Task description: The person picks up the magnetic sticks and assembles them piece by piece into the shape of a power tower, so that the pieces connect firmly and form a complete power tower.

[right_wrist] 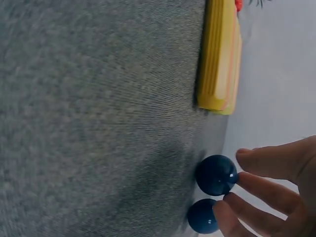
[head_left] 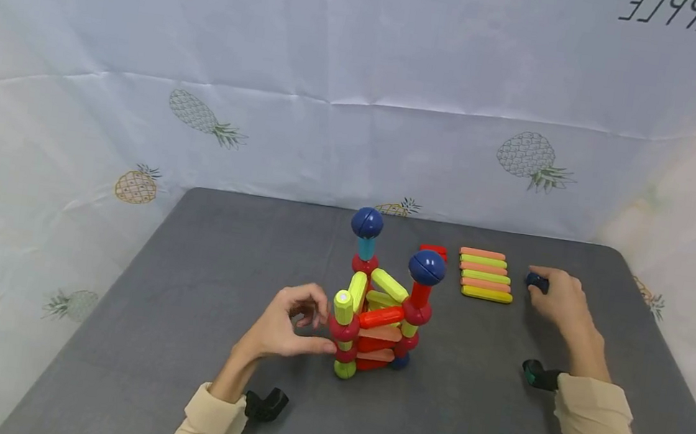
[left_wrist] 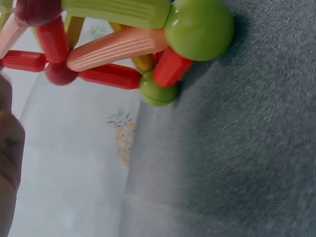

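A framework of magnetic rods and balls [head_left: 383,317] stands upright on the table, in red, yellow-green, orange and blue. To its left is my left hand [head_left: 291,322], thumb extended to the lower left column and fingers loosely bent beside a red ball [head_left: 344,329]. Only part of that hand shows in the left wrist view, near the framework's red rods [left_wrist: 109,75] and green ball [left_wrist: 200,29]. My right hand [head_left: 562,301] reaches down at the far right. Its fingertips meet two dark blue balls [right_wrist: 216,175] on the table, while the thumb tip sits slightly off the nearer one.
A row of orange and yellow rods [head_left: 485,276] lies between the framework and my right hand. Red rods [head_left: 434,250] lie behind the framework. Blue balls [head_left: 426,266] top its two tall columns. A pineapple-print cloth [head_left: 343,151] hangs behind the grey table [head_left: 220,252].
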